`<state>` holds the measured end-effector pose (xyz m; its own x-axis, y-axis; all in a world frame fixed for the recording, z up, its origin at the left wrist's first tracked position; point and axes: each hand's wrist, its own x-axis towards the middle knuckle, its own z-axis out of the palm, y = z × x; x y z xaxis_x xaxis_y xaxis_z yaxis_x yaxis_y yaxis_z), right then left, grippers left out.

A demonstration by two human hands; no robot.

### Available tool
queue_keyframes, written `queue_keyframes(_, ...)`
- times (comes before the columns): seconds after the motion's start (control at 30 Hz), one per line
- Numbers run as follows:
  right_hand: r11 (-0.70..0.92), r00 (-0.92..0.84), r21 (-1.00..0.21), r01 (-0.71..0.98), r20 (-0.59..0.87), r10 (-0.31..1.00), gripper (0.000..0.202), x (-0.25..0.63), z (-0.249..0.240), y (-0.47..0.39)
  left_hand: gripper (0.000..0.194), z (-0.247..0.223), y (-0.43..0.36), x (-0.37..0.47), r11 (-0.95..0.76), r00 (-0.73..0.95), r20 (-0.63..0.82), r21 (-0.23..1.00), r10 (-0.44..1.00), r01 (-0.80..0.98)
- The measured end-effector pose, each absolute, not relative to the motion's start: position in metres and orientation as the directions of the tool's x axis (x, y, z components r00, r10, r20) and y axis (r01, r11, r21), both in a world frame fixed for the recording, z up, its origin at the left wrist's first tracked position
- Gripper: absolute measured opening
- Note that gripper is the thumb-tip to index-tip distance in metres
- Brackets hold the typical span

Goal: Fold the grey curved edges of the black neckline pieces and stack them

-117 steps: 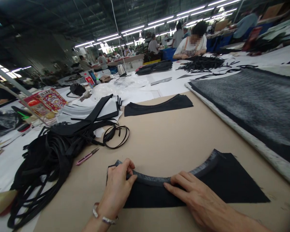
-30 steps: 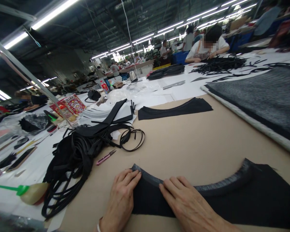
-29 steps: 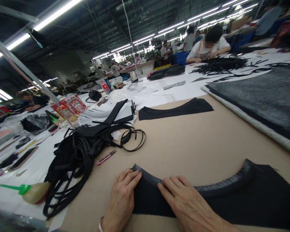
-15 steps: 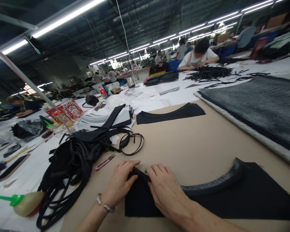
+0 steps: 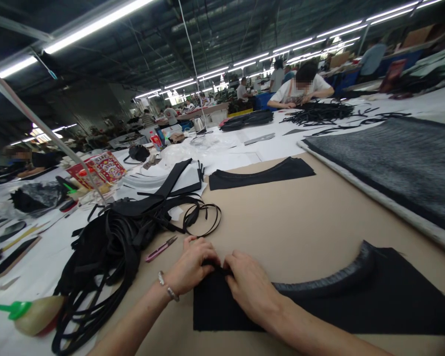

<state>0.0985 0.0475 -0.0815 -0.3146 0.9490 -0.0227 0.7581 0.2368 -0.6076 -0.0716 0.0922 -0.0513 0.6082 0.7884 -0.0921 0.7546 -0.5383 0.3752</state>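
A black fabric piece (image 5: 333,311) with a curved, folded top edge lies flat in front of me on a tan board (image 5: 267,217). At its upper left corner my left hand (image 5: 195,264) is closed, pinching the folded edge between thumb and fingers. Right beside it, my right hand (image 5: 248,282) grips the same edge, its fingers bent over the fold. Further right the curved edge (image 5: 333,282) stands up as a puckered, shiny rim. A pair of pink thread snips (image 5: 161,248) rests on the board left of my hands.
A tangle of black strips (image 5: 114,237) spreads at the left, near a squeeze bottle with a green nozzle (image 5: 37,314). A second black curved piece (image 5: 261,173) lies further back. A dark grey fabric stack (image 5: 389,158) is at the right. Across the table, a person (image 5: 300,89) bends over black strips.
Both hands have drawn closer together on the edge. My left hand has shifted slightly right and its fingers have curled more. The fabric piece has barely moved.
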Motion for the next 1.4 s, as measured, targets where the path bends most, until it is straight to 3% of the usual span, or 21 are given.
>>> queue_keyframes(0.23,0.35,-0.369,-0.588,0.729,0.092,0.925,0.028,0.101,-0.092,0.036,0.023,-0.057,0.081,-0.078,-0.586,0.62,-0.003,0.321,0.785,0.744)
queue_keyframes(0.4,0.45,-0.428,-0.46,0.766,0.158,0.89,0.029,0.101,-0.103,0.034,0.035,-0.061,0.077,-0.087,-0.712,0.706,0.099,0.152,0.701,0.685)
queue_keyframes(0.63,0.583,-0.5,-0.231,0.779,0.332,0.8,0.03,0.1,-0.116,0.031,0.042,-0.068,0.071,-0.097,-0.738,0.726,0.184,0.001,0.663,0.674)
queue_keyframes(0.9,0.622,-0.549,-0.06,0.781,0.409,0.729,0.028,0.098,-0.116,0.027,0.045,-0.063,0.057,-0.086,-0.729,0.722,0.104,0.088,0.684,0.678)
queue_keyframes(1.03,0.64,-0.588,0.004,0.768,0.402,0.702,0.019,0.098,-0.112,0.028,0.039,-0.065,0.05,-0.084,-0.746,0.737,0.133,0.027,0.662,0.666)
queue_keyframes(1.2,0.636,-0.594,0.019,0.772,0.378,0.71,0.017,0.099,-0.11,0.028,0.039,-0.069,0.04,-0.087,-0.714,0.7,0.269,-0.06,0.662,0.698)
queue_keyframes(1.4,0.626,-0.58,-0.015,0.779,0.36,0.731,0.018,0.1,-0.104,0.028,0.05,-0.079,0.027,-0.092,-0.626,0.583,0.337,0.021,0.739,0.78)
